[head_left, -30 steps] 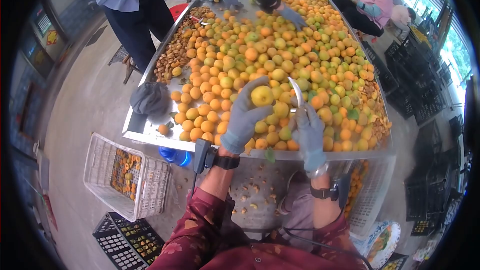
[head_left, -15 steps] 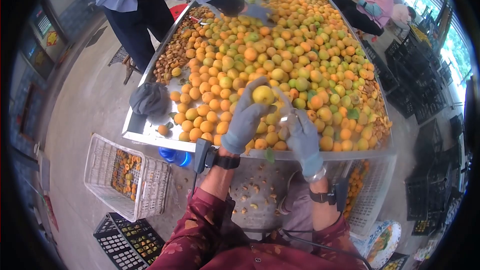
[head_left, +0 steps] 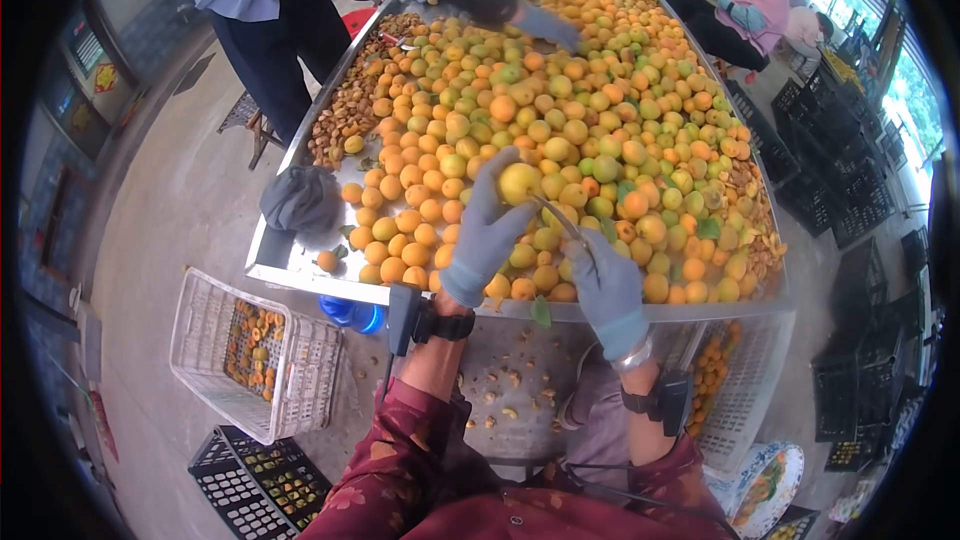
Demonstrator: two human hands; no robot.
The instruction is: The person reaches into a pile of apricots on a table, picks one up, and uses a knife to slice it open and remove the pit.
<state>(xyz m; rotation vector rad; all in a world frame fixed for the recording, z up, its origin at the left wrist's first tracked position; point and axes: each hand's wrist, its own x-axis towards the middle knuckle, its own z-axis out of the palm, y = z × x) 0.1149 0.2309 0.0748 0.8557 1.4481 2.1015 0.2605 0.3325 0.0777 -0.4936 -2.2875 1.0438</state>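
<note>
A yellow apricot (head_left: 519, 183) is pinched between the thumb and fingers of my gloved left hand (head_left: 485, 240), above the front of the metal table. My right hand (head_left: 606, 285), also in a grey glove, grips a small knife (head_left: 560, 217) with a slim, curved blade. The blade's tip points up and left, right at the side of the apricot. Beneath and beyond both hands spreads a large heap of apricots (head_left: 590, 130), orange to greenish yellow, with some leaves among them.
Apricot stones (head_left: 345, 120) lie along the table's left side, near a dark grey cloth (head_left: 300, 200). A white crate (head_left: 310, 370) of halved fruit stands below left, beside a black crate (head_left: 255, 480). Across the table, a co-worker's gloved hand (head_left: 548, 28) reaches over the heap.
The knife has swung so its blade now meets the apricot's side. My left hand has shifted slightly left with the fruit. The co-worker's hand has moved right over the heap.
</note>
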